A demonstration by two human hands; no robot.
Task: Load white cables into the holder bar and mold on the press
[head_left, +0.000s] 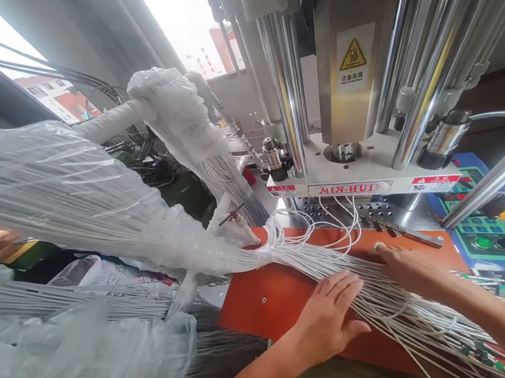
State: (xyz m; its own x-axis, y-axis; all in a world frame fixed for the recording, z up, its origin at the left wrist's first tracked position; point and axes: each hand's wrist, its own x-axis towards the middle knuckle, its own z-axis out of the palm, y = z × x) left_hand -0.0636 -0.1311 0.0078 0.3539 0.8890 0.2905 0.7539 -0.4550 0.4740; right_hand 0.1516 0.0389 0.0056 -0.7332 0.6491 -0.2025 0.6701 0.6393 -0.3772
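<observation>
A thick bundle of thin white cables (303, 258) runs across the orange plate (256, 307) of a press. My left hand (328, 313) lies on the near edge of this bundle, fingers stretched out side by side and thumb apart. On the far side, my right hand (399, 267) rests flat over the cables, with a pale cover or small piece at one fingertip (376, 247). Some of its fingers are hidden from view. Several cables loop up (349, 222) toward the press. Small green and white connectors (481, 350) lie at the cable ends on the right.
Above stands the press (345, 107) with steel posts and a high-temperature label. A control panel (495, 225) with green and red buttons sits at right. Plastic-wrapped cable bundles (86, 192) hang from a wrapped frame (146, 98) at left. A metal bar (411, 233) lies behind the cables.
</observation>
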